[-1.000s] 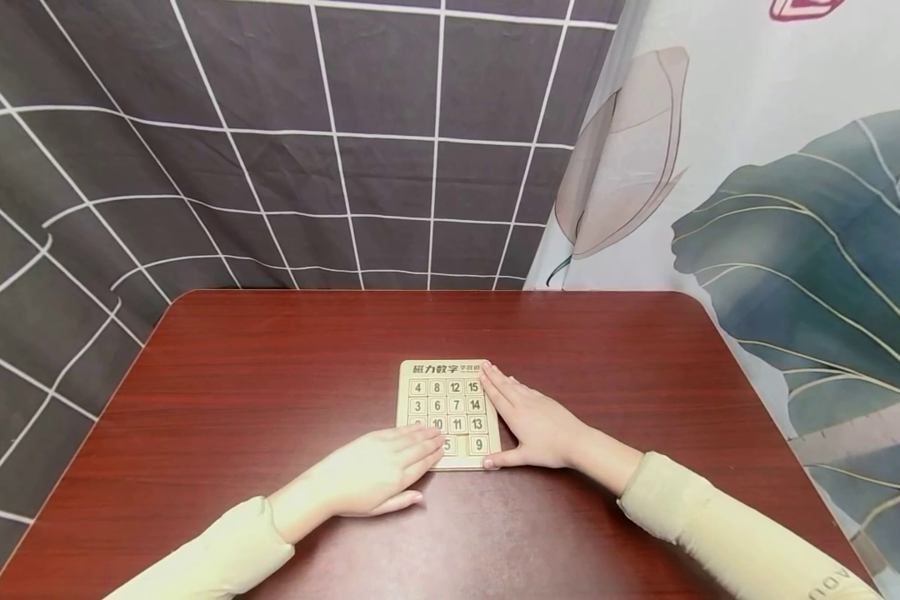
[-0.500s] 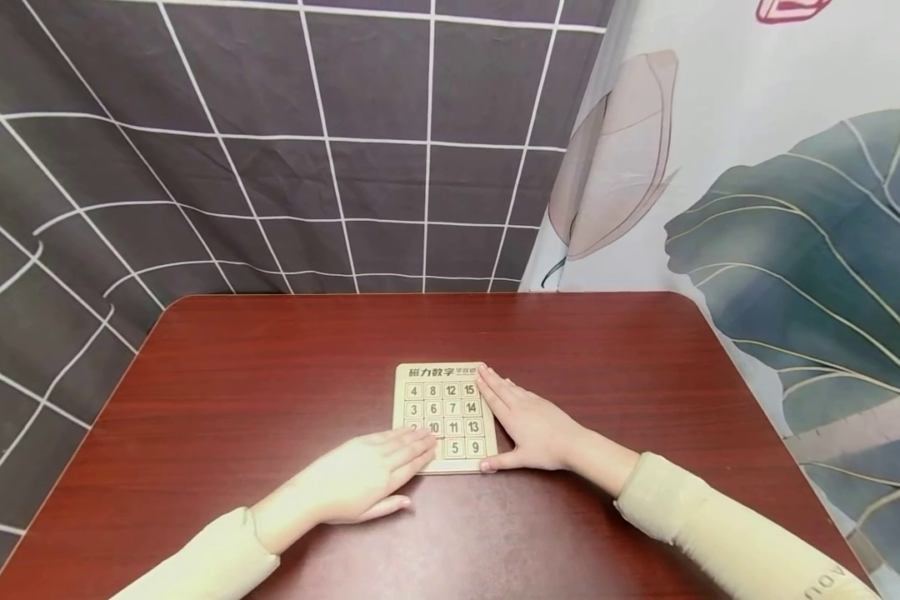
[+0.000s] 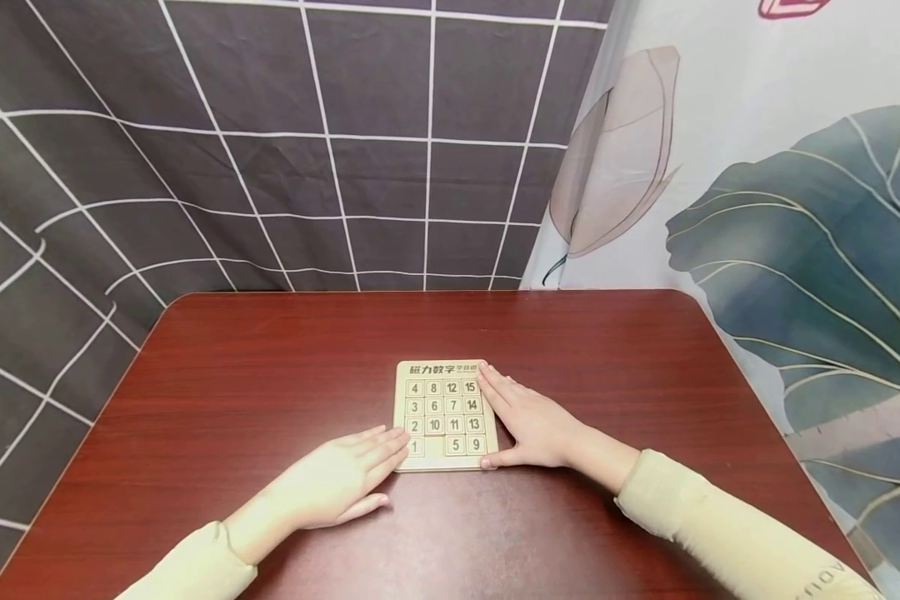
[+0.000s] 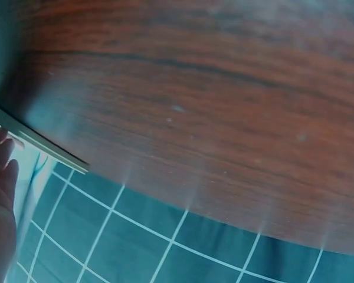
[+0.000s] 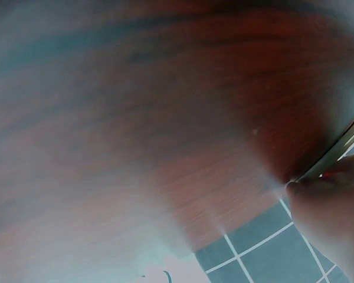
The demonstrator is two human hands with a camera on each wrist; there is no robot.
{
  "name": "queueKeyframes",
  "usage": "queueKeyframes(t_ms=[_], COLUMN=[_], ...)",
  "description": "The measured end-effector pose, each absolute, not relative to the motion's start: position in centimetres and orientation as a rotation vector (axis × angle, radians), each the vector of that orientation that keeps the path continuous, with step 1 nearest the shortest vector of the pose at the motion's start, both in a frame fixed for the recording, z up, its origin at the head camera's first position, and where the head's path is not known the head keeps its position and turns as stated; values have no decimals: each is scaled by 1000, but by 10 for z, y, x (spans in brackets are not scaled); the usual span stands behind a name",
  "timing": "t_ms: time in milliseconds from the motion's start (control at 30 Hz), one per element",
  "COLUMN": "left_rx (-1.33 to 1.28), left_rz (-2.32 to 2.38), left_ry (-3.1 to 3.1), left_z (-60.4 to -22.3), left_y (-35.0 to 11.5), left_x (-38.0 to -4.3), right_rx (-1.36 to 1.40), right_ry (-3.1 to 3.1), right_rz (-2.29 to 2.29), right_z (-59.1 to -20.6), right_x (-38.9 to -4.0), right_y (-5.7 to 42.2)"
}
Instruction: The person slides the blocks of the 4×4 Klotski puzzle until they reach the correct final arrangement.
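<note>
A pale number sliding puzzle lies flat on the table, its title strip at the far edge. In its nearest row, a 1 tile is at the left, then a vacant slot, a 5 tile and a 9 tile. My left hand has its straight fingertips at the puzzle's near left edge, beside the 1 tile. My right hand lies along the right side, fingers straight at the far corner and thumb at the near corner. In both wrist views the puzzle's edge shows next to part of the hand.
The reddish-brown wooden table has rounded far corners. Behind it hangs a dark grey curtain with white grid lines. A pale curtain with a large leaf print hangs at the right.
The 5 tile has slid right to sit beside the 9, leaving the slot on its left. My left hand has drawn back leftward, uncovering the 1 and 2 tiles. My right hand stays in place.
</note>
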State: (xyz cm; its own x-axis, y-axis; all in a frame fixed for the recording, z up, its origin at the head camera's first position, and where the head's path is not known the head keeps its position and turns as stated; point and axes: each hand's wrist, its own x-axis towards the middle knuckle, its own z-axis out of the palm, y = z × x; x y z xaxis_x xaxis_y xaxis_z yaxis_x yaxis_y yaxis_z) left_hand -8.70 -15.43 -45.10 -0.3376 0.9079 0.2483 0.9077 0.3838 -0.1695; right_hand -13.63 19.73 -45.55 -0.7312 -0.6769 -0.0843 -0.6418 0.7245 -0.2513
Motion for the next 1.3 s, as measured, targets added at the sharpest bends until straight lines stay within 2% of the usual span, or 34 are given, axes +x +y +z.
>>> queueKeyframes(t_ms=[467,967,1300], left_rx=[-1633,-1539,-1575], left_rz=[55,35,-3], left_ry=[-2371,-2433,-2359], left_z=[-457,-452,-453], left_y=[-132,-147,-149], left_x=[-89,-109,-101], right_rx=[-1079,-1083,-1072], right_ry=[2774,2761,2763], right_rz=[-305,-306,-300], right_z=[-457,-458,-458], right_x=[-136,-136,-137], right_y=[199,198,198])
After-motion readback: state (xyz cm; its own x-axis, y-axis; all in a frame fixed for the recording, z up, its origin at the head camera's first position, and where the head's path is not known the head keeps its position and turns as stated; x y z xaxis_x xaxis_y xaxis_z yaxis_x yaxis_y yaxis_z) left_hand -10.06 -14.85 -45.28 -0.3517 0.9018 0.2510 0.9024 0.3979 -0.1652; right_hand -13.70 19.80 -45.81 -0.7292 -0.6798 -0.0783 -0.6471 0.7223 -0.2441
